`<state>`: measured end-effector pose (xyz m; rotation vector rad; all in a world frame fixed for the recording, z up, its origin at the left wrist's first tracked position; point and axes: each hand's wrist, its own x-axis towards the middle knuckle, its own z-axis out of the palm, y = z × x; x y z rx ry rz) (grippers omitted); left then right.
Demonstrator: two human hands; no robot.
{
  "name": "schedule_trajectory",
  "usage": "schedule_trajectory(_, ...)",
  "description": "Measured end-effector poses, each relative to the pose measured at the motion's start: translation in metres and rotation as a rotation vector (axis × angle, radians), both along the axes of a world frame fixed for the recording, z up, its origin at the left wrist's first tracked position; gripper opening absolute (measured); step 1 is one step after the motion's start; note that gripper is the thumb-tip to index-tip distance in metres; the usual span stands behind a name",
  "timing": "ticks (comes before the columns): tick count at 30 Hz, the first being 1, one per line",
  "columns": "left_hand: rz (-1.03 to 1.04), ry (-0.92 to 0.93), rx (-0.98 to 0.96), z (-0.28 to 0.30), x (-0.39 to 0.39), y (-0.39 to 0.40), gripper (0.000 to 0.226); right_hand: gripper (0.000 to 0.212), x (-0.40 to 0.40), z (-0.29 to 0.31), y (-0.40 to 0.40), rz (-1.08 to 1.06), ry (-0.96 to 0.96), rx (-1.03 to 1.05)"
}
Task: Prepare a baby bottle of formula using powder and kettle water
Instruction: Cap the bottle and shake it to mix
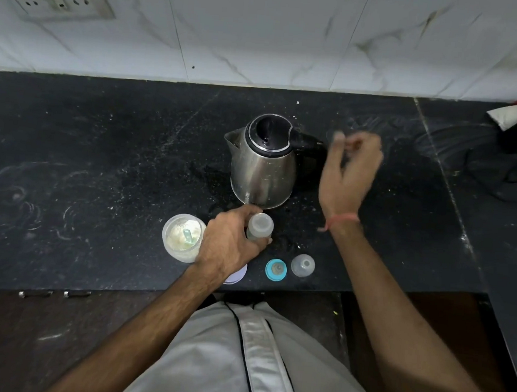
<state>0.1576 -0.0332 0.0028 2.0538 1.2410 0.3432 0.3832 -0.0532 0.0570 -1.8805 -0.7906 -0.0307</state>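
Shirt front [233, 356] fills the near edge, and both forearms reach out over the black desk [101, 154]. Left hand [232, 243] has its fingers [251, 211] curled round the open baby bottle [259, 226], standing upright just at 6 o'clock of the steel kettle [262, 162]. At the bottle's 9 o'clock sits the powder tub [182, 236], scoop inside. Teal nipple ring [276, 269] and clear cap [303, 265] rest at its 5 o'clock. Right hand [349, 174] hovers blurred at the kettle's 3 o'clock by the handle, fingers loosely bent, holding nothing I can make out.
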Motion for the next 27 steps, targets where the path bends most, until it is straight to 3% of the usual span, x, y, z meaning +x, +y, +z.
schedule_trajectory(2, 0.002, 0.009, 0.01, -0.001, 0.0, 0.001, 0.056, 0.019, -0.027, -0.008, -0.037, 0.054, -0.062, 0.021)
schedule_trajectory(7, -0.025, 0.021, 0.041, 0.0, 0.002, 0.002, 0.052, 0.025, -0.079, -0.055, -0.118, 0.364, -0.334, -0.67)
schedule_trajectory(11, -0.011, 0.018, 0.047, -0.002, 0.002, 0.001, 0.052, 0.042, -0.094, -0.079, -0.138, 0.524, -0.442, -0.884)
schedule_trajectory(16, -0.004, 0.038, 0.051, -0.005, 0.003, 0.0, 0.05, 0.023, -0.097, -0.069, -0.124, 0.459, -0.429, -0.815)
schedule_trajectory(21, -0.005, 0.033, 0.062, -0.006, 0.002, -0.001, 0.048, 0.028, -0.084, -0.03, -0.115, 0.328, -0.29, -0.555)
schedule_trajectory(24, 0.005, 0.02, 0.051, -0.006, 0.002, -0.003, 0.051, 0.032, -0.077, -0.012, -0.096, 0.415, -0.161, -0.436)
schedule_trajectory(27, -0.003, 0.008, 0.063, -0.005, 0.003, -0.004, 0.047, 0.033, -0.078, -0.006, -0.071, 0.59, -0.115, -0.479)
